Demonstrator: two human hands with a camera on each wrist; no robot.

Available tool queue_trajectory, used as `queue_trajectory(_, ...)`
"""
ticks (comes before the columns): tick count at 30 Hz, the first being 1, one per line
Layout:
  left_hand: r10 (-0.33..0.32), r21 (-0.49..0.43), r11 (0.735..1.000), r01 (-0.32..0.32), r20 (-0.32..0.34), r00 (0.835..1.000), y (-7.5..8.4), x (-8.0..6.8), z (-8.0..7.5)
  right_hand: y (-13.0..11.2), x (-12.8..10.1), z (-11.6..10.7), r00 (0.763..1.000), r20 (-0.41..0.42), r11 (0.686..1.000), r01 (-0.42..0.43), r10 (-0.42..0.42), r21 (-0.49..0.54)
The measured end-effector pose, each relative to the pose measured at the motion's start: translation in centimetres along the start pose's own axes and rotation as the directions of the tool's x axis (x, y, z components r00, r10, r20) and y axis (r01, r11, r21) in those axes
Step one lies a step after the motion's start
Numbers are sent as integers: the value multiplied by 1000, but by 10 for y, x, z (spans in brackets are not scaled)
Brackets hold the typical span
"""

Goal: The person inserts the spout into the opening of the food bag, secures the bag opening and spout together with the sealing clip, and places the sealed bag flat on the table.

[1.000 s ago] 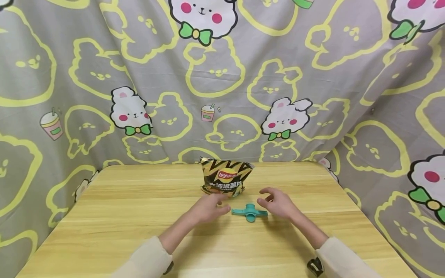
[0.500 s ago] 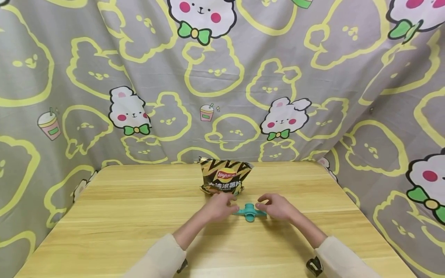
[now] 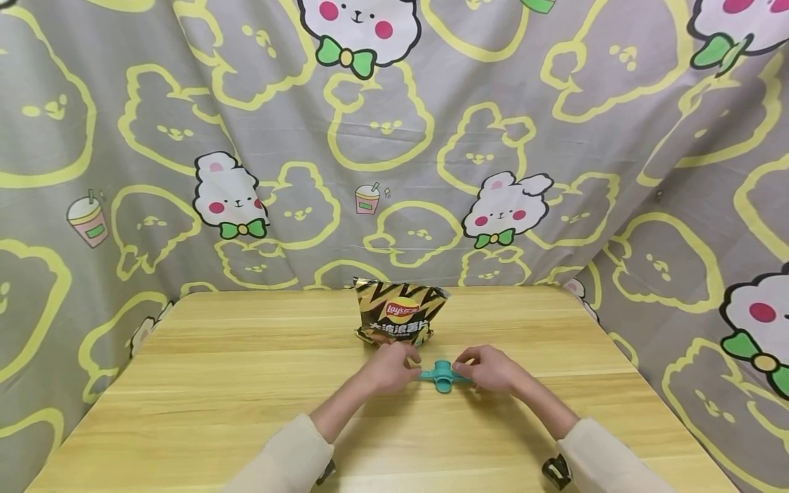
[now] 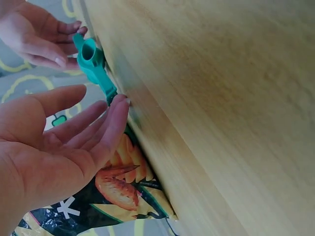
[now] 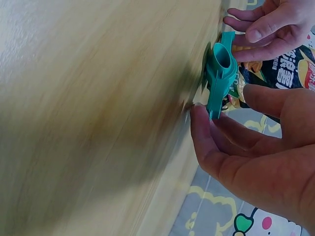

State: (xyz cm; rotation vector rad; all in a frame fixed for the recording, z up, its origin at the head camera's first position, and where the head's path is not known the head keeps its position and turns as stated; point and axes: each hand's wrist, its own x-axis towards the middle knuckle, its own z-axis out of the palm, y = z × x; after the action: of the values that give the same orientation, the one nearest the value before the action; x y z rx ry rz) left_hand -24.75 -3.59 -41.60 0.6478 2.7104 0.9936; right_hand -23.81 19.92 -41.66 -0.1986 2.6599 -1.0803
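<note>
A teal plastic bag clip (image 3: 442, 374) with a round spout in its middle lies on the table between my hands. My left hand (image 3: 390, 370) is at the clip's left arm; in the left wrist view its fingertips (image 4: 120, 101) are right at that end, the thumb held apart. At the other end is my right hand (image 3: 491, 370), its fingers lightly bent around the tip in the right wrist view and the thumb (image 5: 263, 96) away from the clip. Behind the left hand stands a black and gold Lay's chip bag (image 3: 402, 311), its lower front partly covered by that hand.
The wooden table (image 3: 216, 363) extends to both sides and toward me. A grey curtain (image 3: 394, 226) with yellow outlines and white cartoon animals hangs behind it and along the right. A dark band (image 3: 557, 472) shows at the right sleeve.
My left hand has moved right to the clip's left end, and the right hand has shifted slightly left over the other end. The clip and the chip bag have stayed in place.
</note>
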Motion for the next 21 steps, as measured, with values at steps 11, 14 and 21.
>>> queue_trajectory(11,-28,-20,999,28,8,1000,0,0,0,-2,-2,0,1000,16,1000,1,-1,2)
queue_trajectory(14,-29,-35,999,29,0,1000,1,-1,-2,-3,-2,-1,1000,19,1000,2,-2,1)
queue_trajectory(21,-19,-48,999,17,-36,999,2,-1,-6,-4,-2,-2,999,33,999,43,-43,11)
